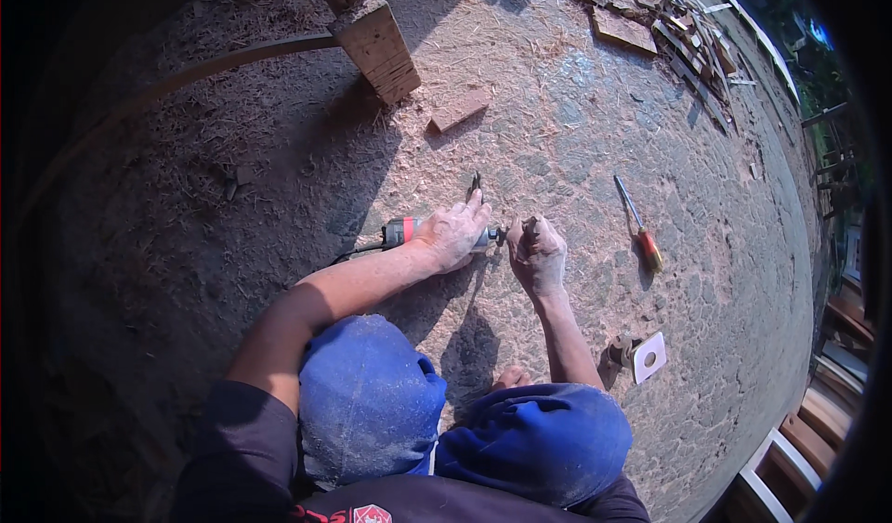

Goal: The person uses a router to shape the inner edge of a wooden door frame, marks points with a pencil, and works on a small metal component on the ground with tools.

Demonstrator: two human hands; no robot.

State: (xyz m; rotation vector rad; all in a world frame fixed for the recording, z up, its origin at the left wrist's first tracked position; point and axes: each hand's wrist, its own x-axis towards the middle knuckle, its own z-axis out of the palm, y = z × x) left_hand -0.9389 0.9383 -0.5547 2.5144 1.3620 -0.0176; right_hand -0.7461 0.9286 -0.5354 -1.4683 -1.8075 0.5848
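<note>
My left hand (452, 235) is wrapped round a trim router motor (400, 232), a small cylindrical power tool with a grey and red body, lying sideways. A thin dark tool (477, 182), perhaps a wrench, sticks up past my left fingers. Just off the motor's right end, at its dark metal collet (500, 236), is my right hand (539, 255), fingers curled closed. Something dark shows in its grip, too small to name. Right of that hand lies a screwdriver (648, 244) with a red and yellow handle. A router base (649, 358) with a white holed plate sits near my right knee.
A wooden block (460, 110) lies ahead on the rough, shaving-strewn ground (557, 151). Beyond it stands a thick wooden post (376, 49). Scrap boards (688, 49) are piled at the far right, and timber pieces (822, 411) line the right edge. A cord (358, 252) trails left from the motor.
</note>
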